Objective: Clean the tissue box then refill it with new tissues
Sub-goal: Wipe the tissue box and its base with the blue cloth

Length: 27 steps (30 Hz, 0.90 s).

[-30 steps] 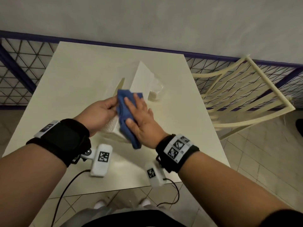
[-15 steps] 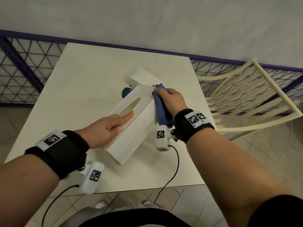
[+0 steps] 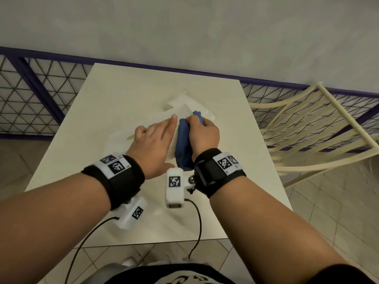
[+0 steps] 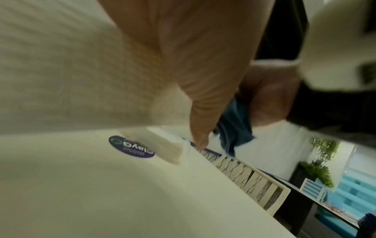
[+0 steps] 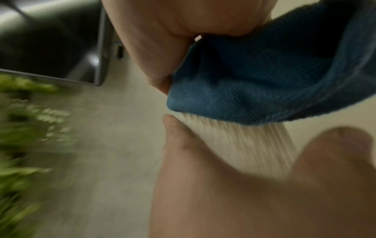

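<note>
The tissue box (image 3: 143, 132) lies long, from lower left to upper right of the frame; the left hand (image 3: 153, 144) presses flat on it. The right hand (image 3: 204, 133), just right, grips the blue cloth (image 3: 184, 144) against its side.

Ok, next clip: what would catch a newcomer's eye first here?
The blue cloth, bunched in the right hand, stands out at mid-table against the pale tissue box that it wipes. The left hand lies flat on the box, holding it down. Just beyond the box lies a clear pack of tissues with a round blue label, and a cream chair stands to the right of the table.
</note>
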Each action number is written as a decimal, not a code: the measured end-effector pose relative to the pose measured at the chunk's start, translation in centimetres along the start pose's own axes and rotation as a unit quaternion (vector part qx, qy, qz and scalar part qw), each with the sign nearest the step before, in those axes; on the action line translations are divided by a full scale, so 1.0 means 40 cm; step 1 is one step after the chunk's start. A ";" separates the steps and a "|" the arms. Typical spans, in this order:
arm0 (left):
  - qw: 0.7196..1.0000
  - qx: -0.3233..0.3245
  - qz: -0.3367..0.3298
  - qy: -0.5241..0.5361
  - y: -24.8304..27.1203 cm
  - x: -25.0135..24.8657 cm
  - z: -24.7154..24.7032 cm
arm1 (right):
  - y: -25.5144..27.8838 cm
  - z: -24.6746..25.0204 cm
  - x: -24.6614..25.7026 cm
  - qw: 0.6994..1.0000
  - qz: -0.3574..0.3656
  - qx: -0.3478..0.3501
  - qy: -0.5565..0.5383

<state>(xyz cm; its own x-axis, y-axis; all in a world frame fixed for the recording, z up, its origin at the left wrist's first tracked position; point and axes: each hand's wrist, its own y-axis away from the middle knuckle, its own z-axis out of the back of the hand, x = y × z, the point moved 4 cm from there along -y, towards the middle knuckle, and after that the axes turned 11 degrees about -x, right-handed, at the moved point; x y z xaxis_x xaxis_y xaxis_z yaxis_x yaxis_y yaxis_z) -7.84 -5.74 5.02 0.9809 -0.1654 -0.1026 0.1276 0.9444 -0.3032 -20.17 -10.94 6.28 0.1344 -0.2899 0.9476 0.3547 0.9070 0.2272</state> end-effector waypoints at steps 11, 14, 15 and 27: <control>0.941 -0.193 0.175 0.217 0.009 0.081 0.103 | 0.027 0.161 0.167 0.990 0.080 0.042 -0.107; 0.943 -0.159 0.192 0.222 -0.007 0.070 0.113 | 0.061 0.101 0.209 0.980 0.158 0.119 -0.034; 0.942 -0.153 0.194 0.226 -0.014 0.063 0.113 | 0.082 0.067 0.207 0.966 0.211 0.143 0.047; 0.919 -0.175 0.206 0.285 0.029 0.043 0.120 | 0.053 0.002 0.133 0.940 0.236 0.133 0.210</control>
<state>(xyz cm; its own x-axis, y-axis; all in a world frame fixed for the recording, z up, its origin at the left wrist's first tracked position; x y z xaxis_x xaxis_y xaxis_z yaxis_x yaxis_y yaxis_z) -5.31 -3.55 9.05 0.6854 -0.0306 -0.7275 -0.3911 0.8273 -0.4032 -18.76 -10.53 11.81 0.5909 0.1189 0.7980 -0.0716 0.9929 -0.0949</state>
